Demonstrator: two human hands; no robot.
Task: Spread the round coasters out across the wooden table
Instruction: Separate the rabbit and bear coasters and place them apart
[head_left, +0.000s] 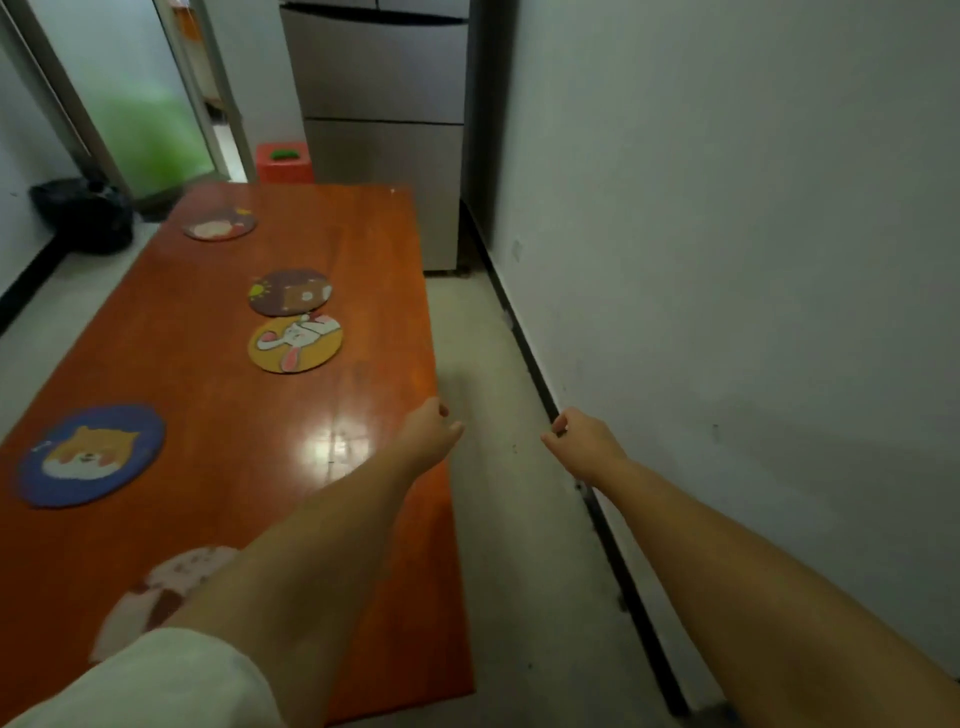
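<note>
Nearest, a pale coaster (156, 597) lies partly hidden under the left forearm. Farther on, the left hand (428, 431) hangs at the right edge of the wooden surface (208, 374), fingers curled in, holding nothing; the right hand (582, 439) does likewise over the floor. Beyond lie the blue coaster (92, 455), yellow coaster (295, 344) just beside the brown coaster (289, 292), and a far coaster (219, 223).

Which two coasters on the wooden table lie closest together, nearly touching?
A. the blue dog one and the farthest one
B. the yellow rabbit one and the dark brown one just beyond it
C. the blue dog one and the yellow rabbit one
B: the yellow rabbit coaster lies right against the dark brown coaster, while the blue dog coaster and the far coaster sit well apart.
</note>
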